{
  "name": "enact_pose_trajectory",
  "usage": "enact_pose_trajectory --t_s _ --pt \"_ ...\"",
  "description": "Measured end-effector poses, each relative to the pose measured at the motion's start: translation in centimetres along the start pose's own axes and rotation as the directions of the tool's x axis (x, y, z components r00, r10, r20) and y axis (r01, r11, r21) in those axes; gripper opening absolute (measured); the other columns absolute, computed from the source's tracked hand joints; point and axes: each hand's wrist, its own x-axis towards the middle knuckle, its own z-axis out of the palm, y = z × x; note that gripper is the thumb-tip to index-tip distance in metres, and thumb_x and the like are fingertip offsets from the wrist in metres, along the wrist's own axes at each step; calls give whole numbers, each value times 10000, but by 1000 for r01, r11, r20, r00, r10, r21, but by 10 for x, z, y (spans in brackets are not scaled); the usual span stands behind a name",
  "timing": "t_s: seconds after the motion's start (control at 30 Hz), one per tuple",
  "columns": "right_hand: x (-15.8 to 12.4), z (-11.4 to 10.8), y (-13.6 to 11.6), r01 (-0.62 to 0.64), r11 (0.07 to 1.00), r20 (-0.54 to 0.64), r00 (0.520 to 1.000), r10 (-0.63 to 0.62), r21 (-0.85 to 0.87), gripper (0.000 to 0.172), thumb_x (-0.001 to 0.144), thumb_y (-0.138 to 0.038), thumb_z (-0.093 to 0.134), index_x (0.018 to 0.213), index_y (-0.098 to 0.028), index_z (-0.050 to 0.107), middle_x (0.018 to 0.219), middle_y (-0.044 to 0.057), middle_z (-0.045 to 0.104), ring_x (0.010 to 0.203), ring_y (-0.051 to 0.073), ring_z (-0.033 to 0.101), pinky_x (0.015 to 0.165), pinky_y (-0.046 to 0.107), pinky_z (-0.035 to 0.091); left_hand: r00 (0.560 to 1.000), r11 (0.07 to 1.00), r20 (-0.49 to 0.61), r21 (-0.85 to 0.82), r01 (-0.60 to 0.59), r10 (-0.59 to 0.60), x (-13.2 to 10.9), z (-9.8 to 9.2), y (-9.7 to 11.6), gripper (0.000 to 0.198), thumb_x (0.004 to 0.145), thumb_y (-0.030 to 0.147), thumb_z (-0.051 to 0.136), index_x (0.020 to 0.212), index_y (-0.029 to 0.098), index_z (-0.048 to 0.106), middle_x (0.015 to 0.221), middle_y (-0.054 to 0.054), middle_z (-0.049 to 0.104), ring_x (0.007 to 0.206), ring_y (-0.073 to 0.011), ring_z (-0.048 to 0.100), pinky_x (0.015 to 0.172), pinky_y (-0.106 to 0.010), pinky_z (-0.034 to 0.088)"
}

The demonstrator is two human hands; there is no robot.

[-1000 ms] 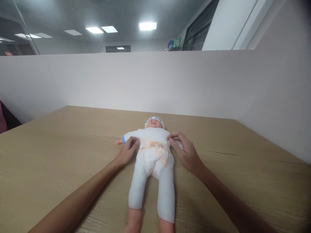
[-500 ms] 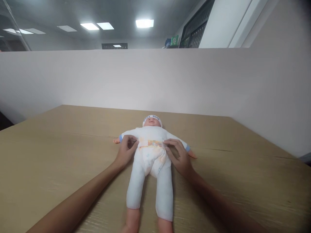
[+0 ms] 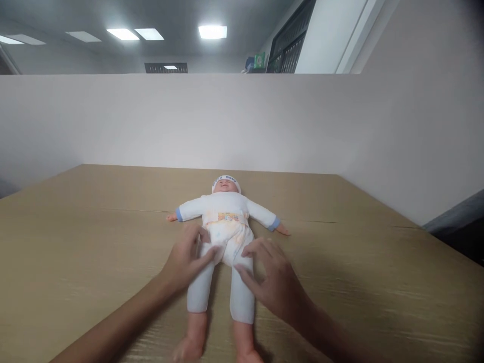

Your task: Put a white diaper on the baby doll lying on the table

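Note:
A baby doll (image 3: 226,204) in a white suit with blue cuffs and a white printed hat lies on its back, feet toward me and arms spread. Round its hips sits a white diaper (image 3: 227,234) with an orange printed waistband. By the diaper's left leg edge is my left hand (image 3: 189,254), thumb and fingers apart. My right hand (image 3: 270,275) is over the doll's thigh on the right, its fingers curved and apart, near the other leg edge. Neither hand visibly grips anything; whether the fingertips touch the cloth I cannot tell.
The doll rests on a wide brown table (image 3: 113,242) with seams across it. Behind the table rises a pale partition wall (image 3: 212,121). A dark object (image 3: 459,227) stands beyond the table's right edge.
Both hands have left the diaper's waistband and come down toward the leg edges, with fingers spread wider. The view has shifted slightly, so the doll appears further left.

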Motion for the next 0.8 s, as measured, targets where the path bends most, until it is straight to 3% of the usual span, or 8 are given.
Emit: enact_pose_trajectory --t_s 0.1,0.2,0.27,0.43,0.53,0.7,0.8 --pt "-11 -5 -24 -77 996 161 984 82 -39 243 857 -209 849 1018 -257 674 1044 53 676 971 288 609 875 451 495 990 987 140 155 -32 10 -14 -4 19 256 952 387 769 1009 236 570 1039 -46 635 982 -259 564 868 -386 447" --pt "-15 -2 -33 -85 994 263 959 101 -71 198 850 -190 858 998 -277 759 1070 50 691 1005 297 613 876 458 488 983 967 173 256 11 -57 -17 -5 27 281 896 321 807 1015 237 567 1071 -57 642 1014 -290 577 883 -416 467" --pt "-16 -2 -32 -64 991 318 943 99 -120 159 879 -135 798 952 -275 780 1066 43 709 1016 290 623 881 456 489 977 957 184 285 55 -111 -17 -6 26 288 863 249 809 1023 237 570 1095 -54 639 1029 -292 588 889 -419 479" --pt "-14 -14 -20 -89 955 449 867 213 -281 325 901 -2 610 1065 -229 775 1167 71 722 1073 296 654 925 468 524 962 965 199 221 142 -187 -24 -12 10 283 877 228 781 1087 247 592 1127 -30 629 1042 -256 617 907 -392 491" --pt "-11 -17 -16 -129 946 460 849 260 -296 297 938 -32 606 1093 -232 762 1197 76 719 1127 303 652 986 478 526 957 969 217 194 151 -192 -25 -14 1 296 876 244 790 1108 259 606 1148 -27 628 1061 -251 615 920 -384 489" --pt "-13 -8 -16 -176 929 390 870 302 -326 289 958 -190 737 1243 -235 735 1260 113 696 1185 343 631 1014 514 515 955 981 242 129 144 -172 -22 -10 5 247 895 198 730 1116 251 633 1183 -53 628 1120 -263 606 975 -399 495" --pt "-13 0 -16 -174 926 371 879 300 -336 278 949 -254 770 1225 -232 737 1237 130 686 1162 359 630 981 534 513 952 983 250 88 158 -176 -21 -6 7 233 909 196 695 1135 244 662 1208 -70 640 1116 -271 616 976 -411 502"
